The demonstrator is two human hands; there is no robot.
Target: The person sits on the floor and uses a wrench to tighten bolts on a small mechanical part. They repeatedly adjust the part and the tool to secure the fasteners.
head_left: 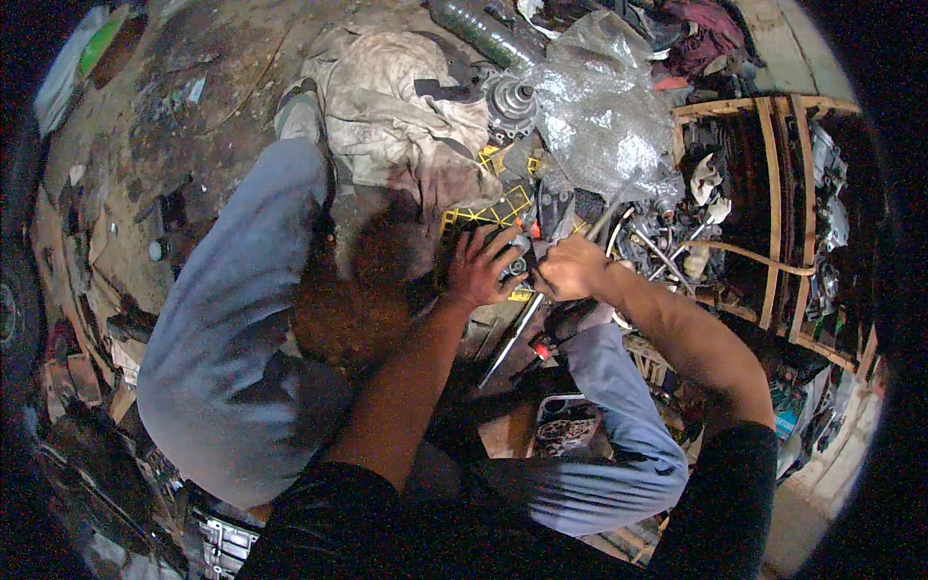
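Observation:
My left hand (483,266) has its fingers curled against a small round metal part (516,263) near the middle of the view. Beside it, my right hand (570,266) is closed in a grip; what it holds is too hidden to name. Under and beyond my left hand lies a dark object with a yellow grid pattern (488,212). A long metal rod (506,353) and a red-and-black item (543,348) lie just below my hands.
Beyond my hands are a stained cloth (387,106), a ringed metal housing (509,100) and bubble wrap (604,106). At the right, wooden frames (770,213) stand among metal parts and rods. My bent legs flank the work spot on the dirty floor (116,222).

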